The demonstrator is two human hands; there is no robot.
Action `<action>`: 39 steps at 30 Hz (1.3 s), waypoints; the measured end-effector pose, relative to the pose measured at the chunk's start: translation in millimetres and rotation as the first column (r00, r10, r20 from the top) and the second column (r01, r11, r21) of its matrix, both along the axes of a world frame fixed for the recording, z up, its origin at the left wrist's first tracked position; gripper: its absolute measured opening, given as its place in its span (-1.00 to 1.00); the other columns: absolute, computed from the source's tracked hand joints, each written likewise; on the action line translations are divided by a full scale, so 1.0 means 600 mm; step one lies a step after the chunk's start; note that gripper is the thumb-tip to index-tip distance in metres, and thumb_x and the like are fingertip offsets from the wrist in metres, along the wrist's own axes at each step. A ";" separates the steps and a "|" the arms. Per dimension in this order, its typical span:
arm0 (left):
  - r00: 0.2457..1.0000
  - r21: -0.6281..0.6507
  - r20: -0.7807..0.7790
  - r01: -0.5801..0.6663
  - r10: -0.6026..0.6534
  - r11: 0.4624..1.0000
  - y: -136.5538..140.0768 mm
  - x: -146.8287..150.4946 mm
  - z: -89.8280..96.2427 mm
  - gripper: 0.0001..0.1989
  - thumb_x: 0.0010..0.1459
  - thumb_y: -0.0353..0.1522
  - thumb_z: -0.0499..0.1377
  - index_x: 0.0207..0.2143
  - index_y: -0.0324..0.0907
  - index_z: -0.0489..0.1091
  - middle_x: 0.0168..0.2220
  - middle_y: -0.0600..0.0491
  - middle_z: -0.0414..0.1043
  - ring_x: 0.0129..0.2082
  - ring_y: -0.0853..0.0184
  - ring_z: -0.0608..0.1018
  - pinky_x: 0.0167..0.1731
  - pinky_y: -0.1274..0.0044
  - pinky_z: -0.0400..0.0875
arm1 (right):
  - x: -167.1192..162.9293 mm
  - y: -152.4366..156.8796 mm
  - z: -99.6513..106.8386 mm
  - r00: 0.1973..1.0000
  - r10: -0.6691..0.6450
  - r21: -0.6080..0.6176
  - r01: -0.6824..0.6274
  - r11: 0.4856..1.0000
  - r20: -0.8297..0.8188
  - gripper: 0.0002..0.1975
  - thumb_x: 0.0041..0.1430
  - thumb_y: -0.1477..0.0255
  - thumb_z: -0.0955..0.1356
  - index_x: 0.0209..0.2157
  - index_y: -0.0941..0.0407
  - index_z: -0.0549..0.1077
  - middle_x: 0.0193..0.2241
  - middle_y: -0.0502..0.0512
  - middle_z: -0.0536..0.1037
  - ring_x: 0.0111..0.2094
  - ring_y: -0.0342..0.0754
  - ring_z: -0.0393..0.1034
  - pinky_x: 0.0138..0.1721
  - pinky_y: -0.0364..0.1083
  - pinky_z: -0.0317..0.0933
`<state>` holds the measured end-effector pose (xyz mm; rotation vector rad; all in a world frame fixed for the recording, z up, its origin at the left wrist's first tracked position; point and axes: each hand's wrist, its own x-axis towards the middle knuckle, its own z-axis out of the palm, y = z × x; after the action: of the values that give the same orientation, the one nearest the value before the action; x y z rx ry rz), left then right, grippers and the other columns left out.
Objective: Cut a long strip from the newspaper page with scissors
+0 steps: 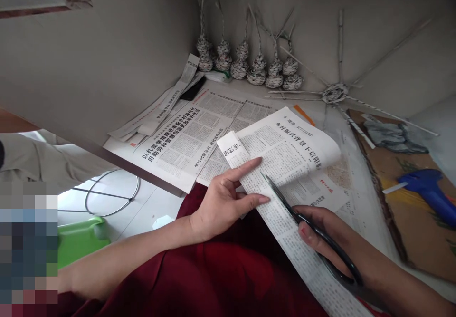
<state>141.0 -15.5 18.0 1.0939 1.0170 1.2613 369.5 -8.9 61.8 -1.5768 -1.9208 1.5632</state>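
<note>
My left hand pinches a long strip of newspaper between thumb and fingers, index finger stretched along the print. Black-handled scissors are gripped in my right hand, thumb and fingers around the handles. Their blades lie along the strip's right edge, the tip close to my left fingertips. Right of the blades, a folded newspaper sheet curls upward. Whether the strip is still joined to it beyond the tip is hard to see. The strip's lower end runs down over my lap and out of the picture.
Newspaper sheets cover the table. Gourd-shaped woven paper pieces stand along the back wall, beside a woven piece with radiating spokes. To the right, a blue glue gun lies on cardboard. A partition borders the left.
</note>
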 end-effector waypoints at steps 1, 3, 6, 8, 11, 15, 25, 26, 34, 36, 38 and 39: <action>1.000 0.002 0.007 0.004 -0.004 1.000 -0.001 0.001 -0.001 -0.31 -0.05 -0.34 0.42 0.18 0.01 0.36 0.19 0.03 0.37 0.02 0.06 0.53 -0.18 0.35 0.61 | -0.002 0.001 0.001 1.000 0.000 0.004 0.000 1.000 0.002 -0.58 0.07 -0.06 0.36 -0.47 0.03 0.50 -0.51 0.08 0.51 -0.45 -0.01 0.39 -0.51 -0.11 0.30; 1.000 0.010 0.016 -0.007 0.007 1.000 -0.001 0.002 -0.002 -0.31 -0.05 -0.36 0.42 0.17 0.02 0.37 0.17 0.04 0.39 0.08 0.03 0.49 -0.13 0.34 0.59 | -0.004 0.004 0.003 1.000 0.014 0.011 -0.014 1.000 -0.009 -0.57 0.08 -0.07 0.36 -0.46 0.02 0.49 -0.50 0.07 0.50 -0.44 0.00 0.39 -0.49 -0.11 0.31; 0.999 0.028 0.025 -0.024 0.023 0.999 0.000 0.001 -0.003 -0.32 -0.06 -0.37 0.42 0.16 0.01 0.38 0.15 0.03 0.41 0.14 0.01 0.44 -0.08 0.32 0.57 | -0.005 0.006 0.003 0.999 0.053 0.002 -0.053 0.999 -0.002 -0.58 0.07 -0.06 0.37 -0.45 0.02 0.47 -0.49 0.07 0.50 -0.42 0.00 0.39 -0.49 -0.11 0.30; 0.999 0.027 0.030 -0.020 0.020 0.999 0.001 0.000 -0.004 -0.32 -0.05 -0.36 0.42 0.16 0.01 0.38 0.14 0.03 0.42 0.14 0.01 0.43 -0.07 0.31 0.56 | -0.005 0.006 0.003 0.999 0.033 -0.004 -0.033 0.999 0.017 -0.58 0.07 -0.06 0.37 -0.46 0.02 0.46 -0.49 0.06 0.50 -0.42 -0.01 0.39 -0.49 -0.12 0.29; 1.000 0.016 0.023 -0.016 0.015 1.000 0.001 -0.002 -0.004 -0.31 -0.05 -0.36 0.42 0.17 0.00 0.37 0.12 0.01 0.43 0.12 0.01 0.45 -0.09 0.31 0.57 | -0.006 0.003 0.004 1.000 0.007 -0.013 -0.007 1.000 -0.005 -0.56 0.04 -0.09 0.37 -0.46 0.02 0.45 -0.49 0.06 0.49 -0.43 -0.01 0.38 -0.50 -0.12 0.28; 1.000 -0.003 0.001 -0.013 0.013 1.000 0.002 -0.003 -0.001 -0.29 -0.05 -0.35 0.42 0.18 0.00 0.36 0.11 0.00 0.44 0.03 0.04 0.52 -0.20 0.35 0.60 | -0.010 -0.001 0.013 1.000 -0.010 -0.031 0.010 0.999 -0.003 -0.56 0.03 -0.08 0.38 -0.48 0.03 0.44 -0.49 0.06 0.48 -0.42 -0.02 0.39 -0.49 -0.12 0.29; 1.000 0.058 0.006 -0.025 0.025 0.998 0.003 -0.003 -0.002 -0.32 -0.05 -0.35 0.42 0.16 -0.05 0.38 0.06 -0.03 0.48 0.14 0.00 0.43 -0.08 0.28 0.56 | -0.017 -0.001 0.013 0.998 -0.053 -0.010 0.053 0.999 0.016 -0.57 0.05 -0.06 0.38 -0.45 0.04 0.51 -0.50 0.06 0.52 -0.42 -0.01 0.43 -0.51 -0.12 0.33; 1.000 0.061 0.008 -0.027 0.027 0.998 0.003 -0.003 -0.003 -0.32 -0.05 -0.35 0.42 0.16 -0.05 0.38 0.05 -0.03 0.48 0.14 0.00 0.43 -0.07 0.28 0.56 | -0.016 0.000 0.010 0.999 -0.044 -0.001 0.044 0.999 0.012 -0.58 0.05 -0.05 0.38 -0.44 0.04 0.51 -0.50 0.07 0.53 -0.42 0.00 0.44 -0.50 -0.12 0.34; 0.998 0.047 0.033 -0.051 0.049 0.998 0.005 0.000 -0.003 -0.33 -0.07 -0.36 0.43 0.14 -0.07 0.40 0.02 -0.03 0.50 0.12 -0.01 0.44 -0.06 0.25 0.55 | -0.006 0.002 -0.007 1.000 0.006 0.044 -0.006 0.999 -0.002 -0.58 0.09 -0.04 0.36 -0.45 0.05 0.50 -0.50 0.05 0.51 -0.43 -0.02 0.42 -0.50 -0.15 0.35; 0.998 0.027 0.037 -0.052 0.051 0.998 0.005 0.001 -0.001 -0.33 -0.07 -0.36 0.43 0.14 -0.05 0.40 0.02 -0.02 0.50 0.11 -0.01 0.45 -0.08 0.25 0.56 | -0.005 0.002 -0.007 1.000 -0.010 0.056 0.010 0.998 -0.001 -0.59 0.08 -0.03 0.37 -0.46 0.04 0.49 -0.51 0.05 0.50 -0.44 -0.02 0.40 -0.52 -0.14 0.33; 0.998 0.014 0.046 -0.045 0.044 0.999 0.004 0.001 0.000 -0.32 -0.07 -0.35 0.43 0.14 -0.03 0.40 0.04 -0.01 0.49 0.10 0.00 0.46 -0.11 0.27 0.57 | -0.004 0.003 -0.007 1.000 -0.007 0.045 0.007 0.999 -0.002 -0.61 0.08 -0.01 0.38 -0.47 0.05 0.50 -0.54 0.04 0.47 -0.46 -0.03 0.38 -0.54 -0.15 0.29; 0.998 0.009 0.051 -0.041 0.040 0.999 0.003 0.002 0.000 -0.32 -0.08 -0.34 0.43 0.15 -0.03 0.40 0.05 -0.01 0.49 0.08 0.01 0.47 -0.13 0.28 0.58 | -0.004 0.004 -0.006 1.000 0.003 0.033 -0.002 0.999 -0.006 -0.62 0.08 0.01 0.39 -0.46 0.05 0.50 -0.55 0.03 0.46 -0.47 -0.04 0.37 -0.55 -0.15 0.29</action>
<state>142.0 -13.5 17.9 1.0479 1.0002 1.3215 366.8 -6.4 58.1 -1.5550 -1.9358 1.5280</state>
